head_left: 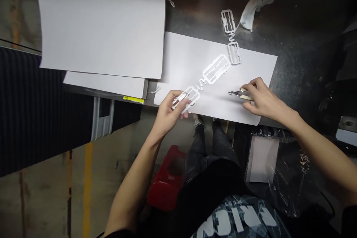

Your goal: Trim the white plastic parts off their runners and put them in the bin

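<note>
A chain of white moulded plastic frames (216, 68) lies diagonally across a white sheet of paper (184, 57) on a dark workbench. My left hand (169, 113) is closed on the near end frame of this chain, at the sheet's front edge. My right hand (262, 98) is closed on small cutters (237, 93) with pale handles. Their metal tip points left and rests on the paper, a short way right of the chain.
Larger white sheets (100, 26) are stacked at the left. A crumpled white glove (255, 5) lies at the back of the dark workbench (301, 44). A red stool (164, 182) stands by my legs. A clear plastic bag (279, 163) sits at the right.
</note>
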The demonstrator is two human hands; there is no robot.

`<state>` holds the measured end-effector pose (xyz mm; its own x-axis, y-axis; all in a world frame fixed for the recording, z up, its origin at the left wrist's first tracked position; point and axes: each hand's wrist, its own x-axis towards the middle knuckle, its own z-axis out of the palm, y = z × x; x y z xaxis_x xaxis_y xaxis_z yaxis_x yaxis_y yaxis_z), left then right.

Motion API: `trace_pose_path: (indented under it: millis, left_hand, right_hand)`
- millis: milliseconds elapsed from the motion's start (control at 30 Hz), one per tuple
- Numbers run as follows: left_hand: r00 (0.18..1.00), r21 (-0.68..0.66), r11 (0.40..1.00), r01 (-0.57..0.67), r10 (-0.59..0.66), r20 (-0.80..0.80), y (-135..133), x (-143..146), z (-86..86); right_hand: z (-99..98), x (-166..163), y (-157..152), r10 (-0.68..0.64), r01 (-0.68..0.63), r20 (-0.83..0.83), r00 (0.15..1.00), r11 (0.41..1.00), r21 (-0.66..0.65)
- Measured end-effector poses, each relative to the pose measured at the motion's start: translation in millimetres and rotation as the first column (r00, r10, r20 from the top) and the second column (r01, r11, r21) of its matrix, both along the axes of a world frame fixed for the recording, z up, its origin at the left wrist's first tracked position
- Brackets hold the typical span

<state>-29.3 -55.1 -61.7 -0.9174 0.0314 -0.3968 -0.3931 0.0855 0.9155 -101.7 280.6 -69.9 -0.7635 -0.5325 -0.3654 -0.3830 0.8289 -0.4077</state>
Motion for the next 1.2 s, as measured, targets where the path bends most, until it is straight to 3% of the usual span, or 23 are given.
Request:
trace_pose_path:
  millis: [167,300,433,633,767,933,1200]
  left_hand:
    - [1.0,0.03,1.0,0.009,-0.009,-0.001,9,-6,7.3]
    - [1.0,0.056,0.998,0.022,-0.021,-0.015,10,-8,12.0]
    - [0.999,0.071,0.997,0.037,-0.035,-0.027,9,-8,13.3]
    - [0.998,0.073,0.995,0.067,-0.065,-0.026,9,-5,13.0]
    - [0.996,0.074,0.994,0.083,-0.081,-0.024,12,-3,12.3]
    - [0.995,0.071,0.992,0.104,-0.103,-0.016,15,-1,7.6]
    - [0.99,0.073,0.988,0.134,-0.136,0.027,18,0,-7.8]
  right_hand:
    - [31.7,18,-58,-0.041,0.108,0.329,0.944,0.977,-0.187]
    - [33.4,18,-78,-0.095,0.251,0.519,0.849,0.938,-0.238]
    - [32.2,16,-79,-0.066,0.299,0.628,0.776,0.914,-0.273]
    - [28.6,21,-78,-0.042,0.327,0.659,0.751,0.891,-0.315]
    - [21.7,26,-79,-0.097,0.36,0.628,0.772,0.881,-0.307]
    - [16.0,28,-78,-0.084,0.265,0.503,0.86,0.916,-0.301]
    - [10.0,27,-70,0.0,0.151,0.439,0.898,0.939,-0.308]
